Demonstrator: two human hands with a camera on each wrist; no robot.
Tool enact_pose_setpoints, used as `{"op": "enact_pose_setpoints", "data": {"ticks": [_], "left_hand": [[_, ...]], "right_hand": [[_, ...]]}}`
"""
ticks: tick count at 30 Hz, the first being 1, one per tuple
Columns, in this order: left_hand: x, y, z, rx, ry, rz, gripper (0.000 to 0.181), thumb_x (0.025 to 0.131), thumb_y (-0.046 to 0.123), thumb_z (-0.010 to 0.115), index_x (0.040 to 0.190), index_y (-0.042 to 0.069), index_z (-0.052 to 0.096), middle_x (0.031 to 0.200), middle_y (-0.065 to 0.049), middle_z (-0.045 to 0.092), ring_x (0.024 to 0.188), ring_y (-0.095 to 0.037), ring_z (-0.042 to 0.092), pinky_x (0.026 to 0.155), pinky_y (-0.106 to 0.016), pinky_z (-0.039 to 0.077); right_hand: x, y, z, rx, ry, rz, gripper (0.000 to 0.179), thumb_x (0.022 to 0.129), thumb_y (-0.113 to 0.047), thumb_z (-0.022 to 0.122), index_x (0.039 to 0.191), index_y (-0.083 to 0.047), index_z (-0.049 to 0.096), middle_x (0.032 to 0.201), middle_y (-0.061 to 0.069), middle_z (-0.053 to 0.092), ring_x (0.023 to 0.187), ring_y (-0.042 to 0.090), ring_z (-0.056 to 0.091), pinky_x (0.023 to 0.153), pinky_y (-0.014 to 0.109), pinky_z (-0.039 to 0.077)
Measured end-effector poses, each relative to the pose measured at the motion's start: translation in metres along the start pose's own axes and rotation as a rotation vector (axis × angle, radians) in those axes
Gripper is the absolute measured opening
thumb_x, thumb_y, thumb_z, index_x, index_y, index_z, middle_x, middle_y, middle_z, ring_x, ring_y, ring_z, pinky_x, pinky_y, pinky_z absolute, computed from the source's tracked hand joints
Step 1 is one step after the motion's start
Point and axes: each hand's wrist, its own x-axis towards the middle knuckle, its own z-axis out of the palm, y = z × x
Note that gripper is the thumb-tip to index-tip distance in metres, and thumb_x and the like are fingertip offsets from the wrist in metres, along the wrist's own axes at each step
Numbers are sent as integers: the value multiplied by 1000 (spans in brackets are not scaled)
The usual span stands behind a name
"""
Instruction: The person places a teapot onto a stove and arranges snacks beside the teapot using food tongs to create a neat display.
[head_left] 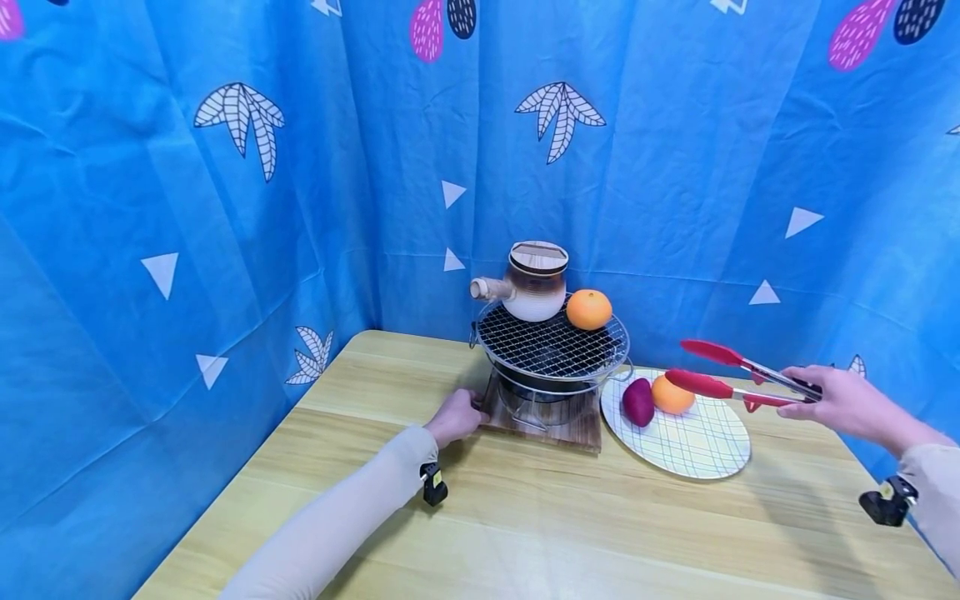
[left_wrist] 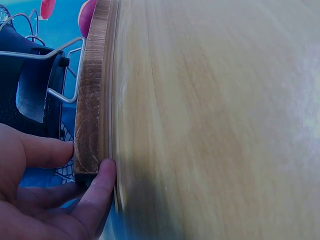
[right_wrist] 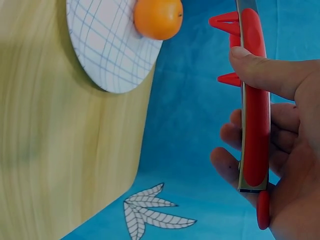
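My left hand (head_left: 457, 418) pinches the left corner of a brown wooden board (head_left: 555, 433) under a small grill stove. In the left wrist view the thumb lies at the top face of the board (left_wrist: 90, 100), and a finger lies along its lower edge. My right hand (head_left: 843, 404) holds red-tipped tongs (head_left: 701, 383) by the handles, thumb on one side and fingers curled behind. The tongs' tips stand apart, with nothing between them, over the checked plate (head_left: 712, 450). On that plate sit an orange (head_left: 671, 395) and a dark purple, egg-shaped piece (head_left: 637, 403).
On the grill's wire mesh (head_left: 540, 350) stand a clay pot (head_left: 534, 296) with a side handle and wooden lid, and a second orange (head_left: 589, 310). Wire handles stick out at the grill's sides. A blue curtain (head_left: 660, 183) hangs behind and left of the wooden table (head_left: 525, 517).
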Motion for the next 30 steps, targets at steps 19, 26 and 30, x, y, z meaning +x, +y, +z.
{"op": "enact_pose_setpoints", "data": {"ticks": [19, 26, 30], "left_hand": [[-1, -2, 1, 3, 10, 17, 52, 85, 4, 72, 132, -10, 57, 136, -26, 59, 124, -38, 57, 108, -49, 47], [0, -5, 0, -22, -5, 18, 51, 87, 5, 72, 134, -8, 57, 137, -25, 59, 128, -38, 55, 110, -50, 45], [0, -6, -1, -39, -17, 18, 50, 86, 4, 73, 133, -7, 57, 136, -24, 60, 124, -38, 57, 108, -49, 47]], "right_hand": [[2, 19, 21, 46, -50, 16, 91, 82, -45, 79, 140, 16, 44, 140, 51, 33, 122, 69, 33, 91, 82, 34], [2, 20, 24, 33, -39, -6, 90, 82, -43, 79, 138, 18, 44, 138, 49, 38, 121, 69, 36, 91, 80, 37], [3, 20, 26, 20, -35, -6, 88, 82, -41, 80, 137, 18, 46, 136, 49, 41, 119, 67, 39, 88, 78, 41]]}}
